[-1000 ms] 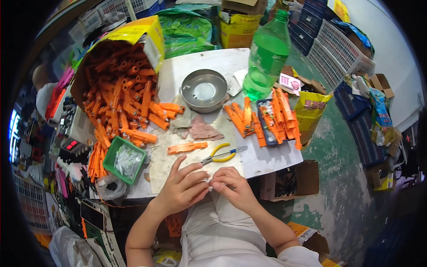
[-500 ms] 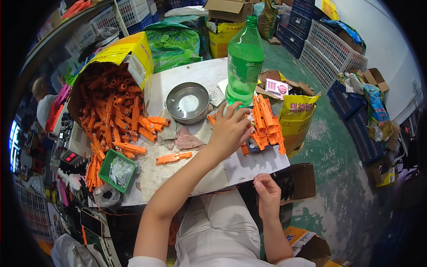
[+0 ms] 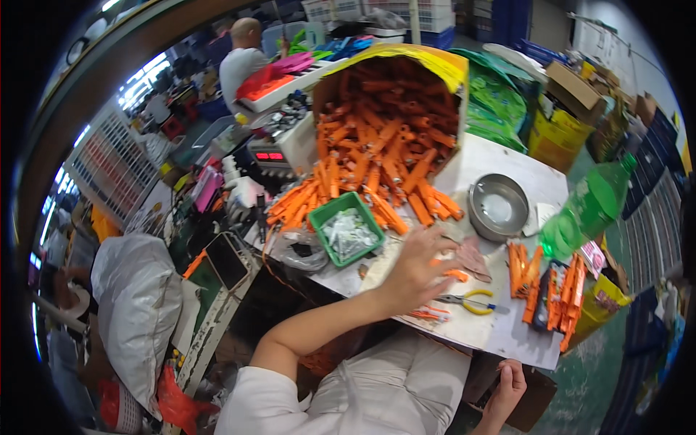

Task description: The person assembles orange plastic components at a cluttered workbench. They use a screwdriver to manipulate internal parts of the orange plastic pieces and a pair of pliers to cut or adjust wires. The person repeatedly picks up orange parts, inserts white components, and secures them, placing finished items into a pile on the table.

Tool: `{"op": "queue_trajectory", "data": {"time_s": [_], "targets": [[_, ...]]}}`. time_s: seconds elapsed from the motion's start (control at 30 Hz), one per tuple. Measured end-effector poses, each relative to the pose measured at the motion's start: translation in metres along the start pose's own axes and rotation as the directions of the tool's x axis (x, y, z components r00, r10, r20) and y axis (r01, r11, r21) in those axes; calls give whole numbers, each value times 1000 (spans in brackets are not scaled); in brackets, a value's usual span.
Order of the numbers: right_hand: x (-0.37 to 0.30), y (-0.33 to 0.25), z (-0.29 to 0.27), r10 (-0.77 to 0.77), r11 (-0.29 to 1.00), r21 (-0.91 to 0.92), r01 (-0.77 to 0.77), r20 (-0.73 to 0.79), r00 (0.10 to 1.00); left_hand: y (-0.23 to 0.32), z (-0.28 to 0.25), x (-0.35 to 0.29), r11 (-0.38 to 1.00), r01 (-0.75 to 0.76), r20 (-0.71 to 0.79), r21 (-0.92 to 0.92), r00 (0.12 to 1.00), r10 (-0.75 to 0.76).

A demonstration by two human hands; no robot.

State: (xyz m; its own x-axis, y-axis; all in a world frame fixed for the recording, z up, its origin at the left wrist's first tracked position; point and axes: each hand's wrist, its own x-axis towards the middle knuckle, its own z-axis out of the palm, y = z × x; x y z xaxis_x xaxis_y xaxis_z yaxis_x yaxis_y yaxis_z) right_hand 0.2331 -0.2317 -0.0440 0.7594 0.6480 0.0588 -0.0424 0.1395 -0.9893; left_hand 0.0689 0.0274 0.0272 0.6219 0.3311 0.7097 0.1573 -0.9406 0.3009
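Note:
My left hand (image 3: 417, 270) reaches over the worktable (image 3: 467, 330), fingers apart and somewhat blurred. An orange plastic part (image 3: 455, 275) lies beside and partly behind its fingers. Just to the right are pliers (image 3: 475, 303) with yellow handles, and another orange piece (image 3: 431, 313) lies by the near edge. Low at the right, my right hand (image 3: 510, 388) is held off the table edge, its fingers curled in; what they hold, if anything, is hidden. Orange parts (image 3: 391, 156) spill from a tipped yellow carton (image 3: 464, 69). A green tray (image 3: 346, 259) holds small clear pieces.
A steel bowl (image 3: 499, 199) stands on the table, with a pinkish cloth (image 3: 473, 259) nearer me. Right of it are a green bottle (image 3: 591, 206) and stacked orange parts (image 3: 567, 293). A white sack (image 3: 138, 304) is at the left. A person (image 3: 243, 65) sits farther back.
My view has swung left. My left hand has left the stacked orange parts near the bottle and moved left to the table's middle. Pliers now show. My right hand stays curled below the edge.

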Motion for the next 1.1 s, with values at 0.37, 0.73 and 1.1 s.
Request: {"op": "queue_trajectory", "data": {"time_s": [0.37,0.73,1.1], "targets": [[6,-20,102,38,993,-119,-11,225,974,-90,-163,-77,767,356,-68,534,922,-381],[-3,-19,131,46,961,-271,46,322,946,-117,-118,-38,831,104,244,547,930,-277],[-1,-18,133,67,954,-297,35,327,943,-125,-110,-34,744,-21,339,668,899,-279]]}}
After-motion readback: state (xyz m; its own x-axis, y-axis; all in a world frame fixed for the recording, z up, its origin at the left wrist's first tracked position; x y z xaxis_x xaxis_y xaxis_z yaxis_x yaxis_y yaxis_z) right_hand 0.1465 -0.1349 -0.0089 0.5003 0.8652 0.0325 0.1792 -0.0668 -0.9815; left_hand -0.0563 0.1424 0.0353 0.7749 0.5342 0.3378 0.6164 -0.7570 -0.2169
